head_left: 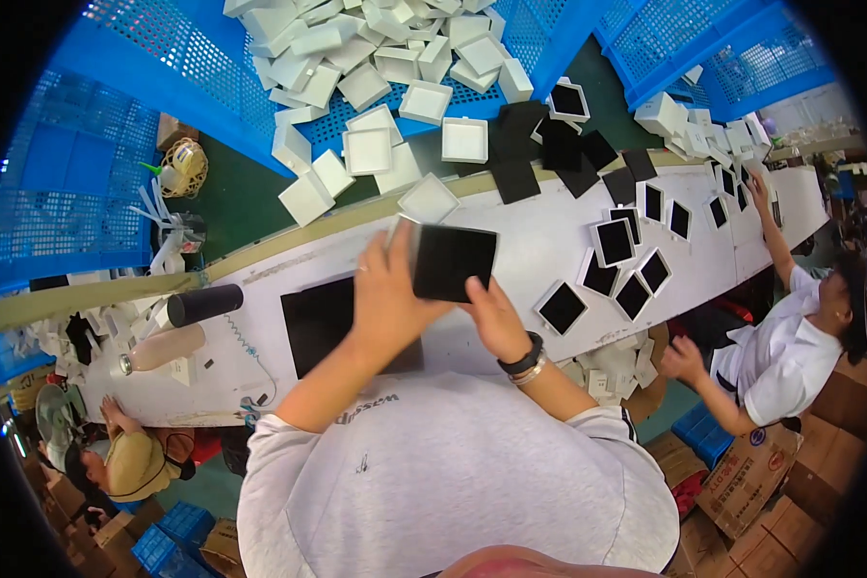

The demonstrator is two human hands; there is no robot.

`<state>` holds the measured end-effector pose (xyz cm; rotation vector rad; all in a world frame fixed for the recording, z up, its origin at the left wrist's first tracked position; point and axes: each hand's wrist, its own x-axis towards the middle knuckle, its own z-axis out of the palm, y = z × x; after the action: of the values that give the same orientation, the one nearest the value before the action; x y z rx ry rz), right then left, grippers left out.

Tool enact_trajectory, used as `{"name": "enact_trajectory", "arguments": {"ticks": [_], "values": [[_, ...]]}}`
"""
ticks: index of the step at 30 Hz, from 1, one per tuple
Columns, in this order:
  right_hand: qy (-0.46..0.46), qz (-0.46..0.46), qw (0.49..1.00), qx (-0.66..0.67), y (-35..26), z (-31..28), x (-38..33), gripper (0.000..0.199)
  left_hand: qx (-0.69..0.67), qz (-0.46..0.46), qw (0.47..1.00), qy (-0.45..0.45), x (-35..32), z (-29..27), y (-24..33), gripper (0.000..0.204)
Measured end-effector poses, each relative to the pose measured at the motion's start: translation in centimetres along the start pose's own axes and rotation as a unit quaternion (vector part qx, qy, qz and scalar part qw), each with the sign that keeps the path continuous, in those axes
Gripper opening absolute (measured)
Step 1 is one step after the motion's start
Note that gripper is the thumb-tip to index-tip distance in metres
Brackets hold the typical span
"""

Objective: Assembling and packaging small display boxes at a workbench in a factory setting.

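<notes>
Over the white worktable, both my hands hold a small, shallow box with a black face (456, 264), slightly blurred. My left hand (387, 294) grips its left side, fingers pointing up along the edge. My right hand (496, 321) holds the lower right corner, with the thumb against the black face. Beneath my left forearm lies a flat black mat (316, 326), partly hidden. Just beyond the held box, an open white box (429, 198) rests at the table's far edge. To the right, several white boxes with black inserts (561, 307) lie scattered.
A blue crate (328, 120) beyond the table spills white boxes (366, 87). Black pads (515, 180) lie at the far edge. A black cylinder (205, 305), a bottle (167, 348) and a coiled cord (244, 339) sit left. Co-workers are at the right (780, 332) and left (140, 462).
</notes>
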<state>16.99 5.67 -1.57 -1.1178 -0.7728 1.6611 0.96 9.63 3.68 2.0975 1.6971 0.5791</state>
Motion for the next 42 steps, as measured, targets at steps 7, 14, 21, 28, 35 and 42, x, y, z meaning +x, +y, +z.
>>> {"name": "enact_trajectory", "arguments": {"ticks": [7, 14, 21, 28, 35, 42], "values": [[0.019, -0.045, 0.997, -0.066, -2.0, -0.4, -2.8, 0.03, -0.501, -0.076, 0.861, 0.052, -7.3, 1.7, 0.9, 0.108], [-0.14, -0.141, 0.962, -0.189, -1.0, -0.5, -6.3, 0.047, -0.551, -0.136, 0.823, 0.033, -8.2, 2.6, 0.2, 0.073], [0.084, -0.317, 0.897, -0.297, 0.0, -0.4, -8.2, 0.014, -0.539, -0.123, 0.832, 0.057, -10.7, 1.7, 3.3, 0.058], [0.068, -0.255, 0.932, -0.249, 0.3, -0.4, -9.8, 0.014, -0.48, -0.073, 0.873, 0.043, -12.2, 1.9, 3.8, 0.048], [0.0, -0.17, 0.985, 0.01, -0.7, 0.1, -10.8, 0.036, -0.55, -0.093, 0.83, 0.004, -13.6, 2.0, 4.0, 0.048], [-0.021, -0.212, 0.968, -0.133, 1.3, -0.7, -10.8, 0.028, -0.561, -0.167, 0.811, -0.001, -13.7, 1.9, 4.6, 0.022]]}}
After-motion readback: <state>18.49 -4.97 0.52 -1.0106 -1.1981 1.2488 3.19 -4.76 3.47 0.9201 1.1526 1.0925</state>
